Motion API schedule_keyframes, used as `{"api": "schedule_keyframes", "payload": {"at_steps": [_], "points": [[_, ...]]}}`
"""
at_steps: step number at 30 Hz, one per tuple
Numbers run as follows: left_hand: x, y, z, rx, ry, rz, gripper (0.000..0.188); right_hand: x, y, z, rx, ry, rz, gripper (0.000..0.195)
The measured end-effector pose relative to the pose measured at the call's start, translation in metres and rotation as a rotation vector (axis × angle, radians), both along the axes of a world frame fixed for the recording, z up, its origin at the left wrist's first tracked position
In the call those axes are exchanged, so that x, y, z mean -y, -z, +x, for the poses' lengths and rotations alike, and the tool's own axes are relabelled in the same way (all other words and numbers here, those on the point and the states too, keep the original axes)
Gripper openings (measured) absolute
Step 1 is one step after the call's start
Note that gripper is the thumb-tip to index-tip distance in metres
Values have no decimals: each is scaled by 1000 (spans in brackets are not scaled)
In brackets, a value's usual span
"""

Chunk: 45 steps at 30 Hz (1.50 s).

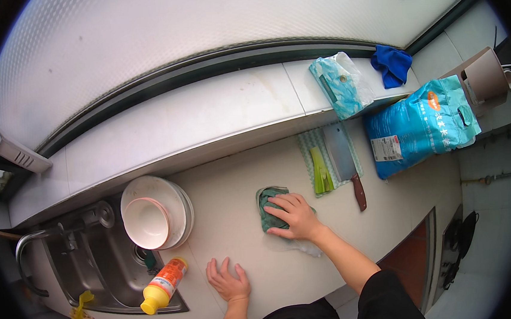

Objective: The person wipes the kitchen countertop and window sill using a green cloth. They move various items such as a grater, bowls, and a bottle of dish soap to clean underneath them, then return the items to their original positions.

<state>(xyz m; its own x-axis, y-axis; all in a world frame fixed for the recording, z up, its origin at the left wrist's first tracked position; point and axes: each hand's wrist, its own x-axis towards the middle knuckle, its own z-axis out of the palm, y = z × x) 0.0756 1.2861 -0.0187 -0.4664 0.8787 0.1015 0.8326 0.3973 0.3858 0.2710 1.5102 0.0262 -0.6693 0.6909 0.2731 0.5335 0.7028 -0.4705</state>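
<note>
My right hand (295,217) lies with spread fingers on top of a folded green cloth (273,203), pressing it against the pale countertop (239,178). Partly under that wrist is a clear, filmy patch (305,247), perhaps thin plastic or wet suds. My left hand (229,279) rests palm down near the counter's front edge and holds nothing. Left of it stands a yellow-capped orange bottle (168,279) beside the sink. Beyond the cloth, a cleaver (341,152) with a brown handle and cut green stalks (321,172) lie on a green-and-white checked mat (310,139).
A double-bowl steel sink (116,274) with a curved faucet (24,249) is at left. Stacked bowls and plates (151,212) stand beside it. A blue bag (415,129) stands at right. The raised ledge (189,115) bears a tissue pack (339,83) and a blue cloth (392,64).
</note>
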Motion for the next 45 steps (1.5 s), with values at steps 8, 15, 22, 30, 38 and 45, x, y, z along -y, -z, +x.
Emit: {"api": "schedule_keyframes", "payload": {"at_steps": [8, 15, 22, 30, 38, 45], "points": [[1, 3, -2, 11, 1, 8, 41, -16, 14, -3, -527, 281, -527, 30], [3, 3, -4, 27, -16, 19, 41, -79, -130, 2, -817, -23, -382, 30], [0, 2, -2, 34, 4, 27, 41, -206, -112, -52, -104, 410, 352, 46], [0, 1, 0, 35, -25, 20, 40, -201, -85, -136, 92, 364, 288, 73], [0, 4, -1, 48, -6, 7, 40, -148, -80, -283, -33, 206, 171, 73], [7, 5, -6, 71, -60, -11, 41, -196, -74, -150, 86, 517, 216, 62]]}}
